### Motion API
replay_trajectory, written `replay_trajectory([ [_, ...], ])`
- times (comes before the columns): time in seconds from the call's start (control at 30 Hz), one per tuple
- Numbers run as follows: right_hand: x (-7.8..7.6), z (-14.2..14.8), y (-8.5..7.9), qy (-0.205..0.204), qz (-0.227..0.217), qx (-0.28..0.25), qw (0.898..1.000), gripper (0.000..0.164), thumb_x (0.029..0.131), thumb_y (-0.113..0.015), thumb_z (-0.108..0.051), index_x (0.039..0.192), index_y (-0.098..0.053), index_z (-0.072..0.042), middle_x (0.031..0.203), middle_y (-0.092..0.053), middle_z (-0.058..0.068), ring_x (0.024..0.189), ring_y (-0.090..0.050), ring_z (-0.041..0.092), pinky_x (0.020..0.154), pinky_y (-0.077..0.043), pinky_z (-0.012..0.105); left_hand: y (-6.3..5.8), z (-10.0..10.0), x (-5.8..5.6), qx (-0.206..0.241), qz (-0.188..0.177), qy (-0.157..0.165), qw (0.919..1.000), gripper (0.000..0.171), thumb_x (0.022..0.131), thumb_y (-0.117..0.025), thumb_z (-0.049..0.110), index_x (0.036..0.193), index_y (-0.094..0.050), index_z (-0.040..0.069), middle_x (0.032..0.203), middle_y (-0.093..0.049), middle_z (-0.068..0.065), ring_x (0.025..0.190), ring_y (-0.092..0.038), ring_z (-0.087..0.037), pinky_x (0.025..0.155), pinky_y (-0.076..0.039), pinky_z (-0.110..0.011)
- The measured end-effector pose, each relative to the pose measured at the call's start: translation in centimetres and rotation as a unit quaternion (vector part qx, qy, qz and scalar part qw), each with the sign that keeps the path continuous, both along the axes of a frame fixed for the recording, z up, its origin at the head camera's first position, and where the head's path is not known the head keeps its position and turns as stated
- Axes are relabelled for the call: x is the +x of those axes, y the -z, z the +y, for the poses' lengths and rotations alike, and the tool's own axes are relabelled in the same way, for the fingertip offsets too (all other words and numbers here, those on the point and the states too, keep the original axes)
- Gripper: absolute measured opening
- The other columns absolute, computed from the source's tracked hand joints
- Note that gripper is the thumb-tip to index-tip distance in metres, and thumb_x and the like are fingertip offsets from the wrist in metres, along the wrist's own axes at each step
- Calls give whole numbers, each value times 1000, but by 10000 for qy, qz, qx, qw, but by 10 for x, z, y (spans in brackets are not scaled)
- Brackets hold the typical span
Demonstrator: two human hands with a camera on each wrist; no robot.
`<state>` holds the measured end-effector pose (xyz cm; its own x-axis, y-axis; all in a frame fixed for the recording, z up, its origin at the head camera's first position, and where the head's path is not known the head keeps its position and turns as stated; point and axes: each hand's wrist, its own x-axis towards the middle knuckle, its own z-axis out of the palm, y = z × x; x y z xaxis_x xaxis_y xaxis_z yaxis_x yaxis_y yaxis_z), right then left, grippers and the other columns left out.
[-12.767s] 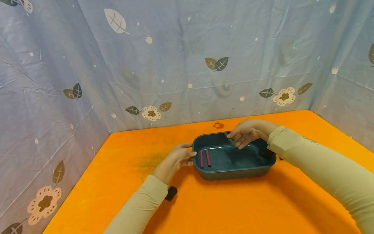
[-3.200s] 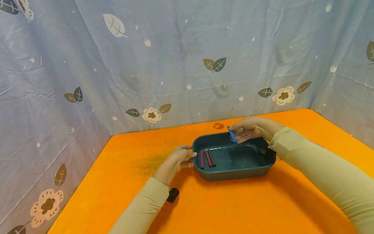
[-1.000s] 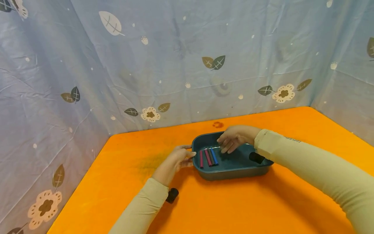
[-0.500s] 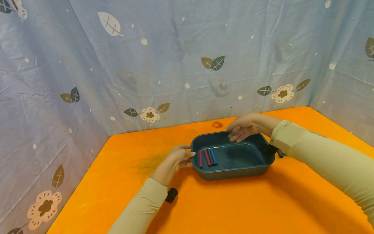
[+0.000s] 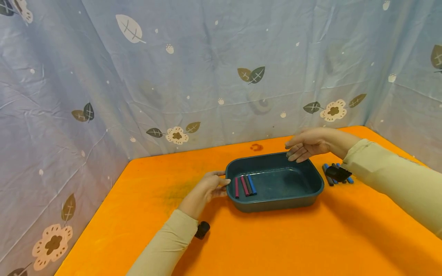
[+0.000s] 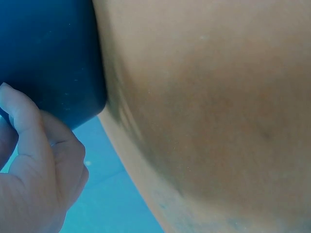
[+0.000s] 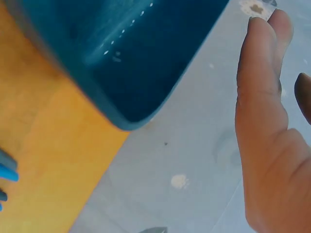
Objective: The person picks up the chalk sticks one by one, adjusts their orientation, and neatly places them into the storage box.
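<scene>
In the head view my left hand (image 5: 208,188) grips the left end of a dark teal plastic tub (image 5: 279,206), thumb at the rim and fingers against the outside. The left wrist view shows the same hold at a corner. On the tub's floor, near its left end, lie two magenta crayon-like sticks (image 5: 236,188), a dark stick (image 5: 249,186) and a blue stick (image 5: 253,184), side by side. Above the tub's back right corner is my right hand (image 5: 305,147), fingers loosely extended; the right wrist view shows it holding nothing.
Several more dark and blue sticks (image 5: 327,175) lie on the orange tabletop (image 5: 262,245) right of the tub, partly covered by the black wrist camera (image 5: 338,173). A patterned curtain (image 5: 207,76) encloses the back and sides.
A dark stick, then a blue one, has been laid beside the magenta pair by my right hand. That hand has since risen and moved right, uncovering the outside sticks. My left hand stays put.
</scene>
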<state>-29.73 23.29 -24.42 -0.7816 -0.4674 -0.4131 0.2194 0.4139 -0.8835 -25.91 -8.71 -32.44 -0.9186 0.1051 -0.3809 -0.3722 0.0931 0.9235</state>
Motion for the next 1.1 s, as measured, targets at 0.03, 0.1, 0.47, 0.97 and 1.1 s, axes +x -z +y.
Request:
replay_trajectory([
  [0.03, 0, 3, 0, 1, 6, -3, 10000, 60, 104, -43, -19, 145, -16, 18, 110, -65, 13, 92, -68, 17, 88, -54, 36, 0, 0, 0, -18, -14, 4, 10000, 51, 96, -57, -3, 144, -42, -1, 97, -55, -15, 63, -46, -17, 50, -49, -20],
  [0.1, 1, 9, 1, 4, -7, -11, 10000, 62, 105, -42, -19, 145, -14, 18, 112, -64, 14, 93, -68, 18, 88, -53, 37, 1, 0, 0, -35, -38, 11, 10000, 51, 96, -57, -3, 144, -42, -1, 98, -55, -15, 64, -46, -17, 51, -49, -20],
  [0.47, 9, 46, 8, 380, -58, -1, 9993, 56, 105, -41, -19, 144, -22, 17, 106, -66, 9, 93, -67, 17, 90, -53, 37, 1, 0, 0, -22, 20, 41, 10000, 51, 95, -56, -3, 144, -42, -2, 97, -55, -14, 66, -47, -17, 52, -49, -20],
  [0.97, 15, 92, 25, 583, -189, -101, 9981, 51, 106, -40, -22, 141, -34, 14, 108, -64, 5, 100, -65, 17, 93, -51, 38, 3, 0, 2, -20, 73, 20, 10000, 50, 95, -57, -3, 144, -42, -2, 95, -54, -14, 61, -46, -16, 50, -48, -20],
  [1.1, 17, 102, 30, 639, -189, -154, 9977, 53, 106, -40, -22, 141, -32, 16, 110, -63, 5, 101, -65, 17, 92, -51, 38, 5, 0, 2, 55, 72, -6, 10000, 50, 95, -57, -3, 143, -42, -2, 88, -52, -11, 62, -44, -16, 51, -48, -21],
])
